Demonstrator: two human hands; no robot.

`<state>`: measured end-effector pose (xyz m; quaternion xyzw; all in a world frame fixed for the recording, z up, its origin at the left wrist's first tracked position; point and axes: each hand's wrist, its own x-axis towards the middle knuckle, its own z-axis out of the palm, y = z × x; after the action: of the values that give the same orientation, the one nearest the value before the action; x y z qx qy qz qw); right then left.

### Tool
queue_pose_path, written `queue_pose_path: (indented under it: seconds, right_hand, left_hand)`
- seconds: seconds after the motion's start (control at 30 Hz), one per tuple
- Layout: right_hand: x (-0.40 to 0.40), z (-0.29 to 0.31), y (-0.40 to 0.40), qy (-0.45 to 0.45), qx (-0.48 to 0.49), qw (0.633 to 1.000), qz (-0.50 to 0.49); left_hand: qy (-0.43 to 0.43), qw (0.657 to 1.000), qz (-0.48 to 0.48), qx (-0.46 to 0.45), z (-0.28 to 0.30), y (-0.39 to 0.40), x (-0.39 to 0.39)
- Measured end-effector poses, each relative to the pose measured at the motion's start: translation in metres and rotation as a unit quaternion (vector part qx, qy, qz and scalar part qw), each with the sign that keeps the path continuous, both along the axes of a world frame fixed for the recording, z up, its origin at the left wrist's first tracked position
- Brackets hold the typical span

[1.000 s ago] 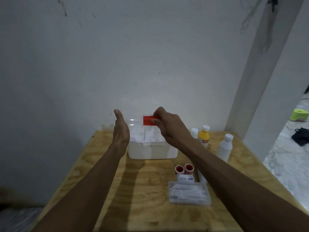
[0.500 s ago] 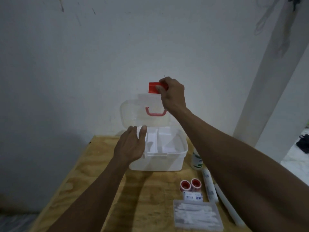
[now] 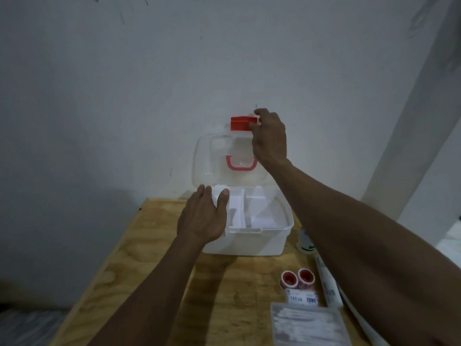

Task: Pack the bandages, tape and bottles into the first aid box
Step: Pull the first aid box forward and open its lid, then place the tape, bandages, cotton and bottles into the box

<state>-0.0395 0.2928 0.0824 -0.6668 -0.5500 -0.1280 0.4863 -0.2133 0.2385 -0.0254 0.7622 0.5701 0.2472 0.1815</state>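
Swinging further back toward the wall, the lid (image 3: 232,161) is being pinched at its red latch (image 3: 240,123) by the right hand (image 3: 270,138), while the left hand (image 3: 203,217), fingers relaxed, is steadying the box (image 3: 249,243) for packing.

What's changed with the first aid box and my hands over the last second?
The right hand, pinching the red latch, swung the clear lid up until it stands upright. The left hand shifted from the box's side onto its near left rim. The tape rolls stayed put.
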Motion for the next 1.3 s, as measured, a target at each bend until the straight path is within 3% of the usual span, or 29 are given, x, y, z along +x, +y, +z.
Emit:
queue_pose_path:
  seconds: [0.13,0.33,0.5,0.7,0.97,1.3]
  right_hand:
    - [0.005,-0.005,-0.004,-0.092,-0.018,0.995,-0.024]
    - [0.006,0.008,-0.007,-0.045,-0.029,0.997,-0.048]
    - [0.009,0.007,-0.004,-0.084,-0.039,0.995,-0.04]
    - [0.013,0.008,-0.009,-0.098,-0.056,0.993,-0.024]
    - [0.022,0.016,-0.052,-0.042,-0.076,0.996,0.024]
    - [0.016,-0.017,-0.127,0.019,-0.11,0.991,0.068]
  left_hand:
    - [0.024,1.0,0.004,0.003,0.0,0.0,0.0]
    - [0.088,0.996,-0.015,0.007,0.005,-0.004,-0.001]
    - [0.149,0.988,-0.019,0.033,0.009,-0.006,0.002]
    - [0.165,0.984,-0.048,0.049,0.009,-0.003,0.001]
    - [0.187,0.978,-0.073,0.052,0.015,-0.002,0.003]
    - [0.178,0.981,-0.071,0.041,0.022,-0.01,0.003]
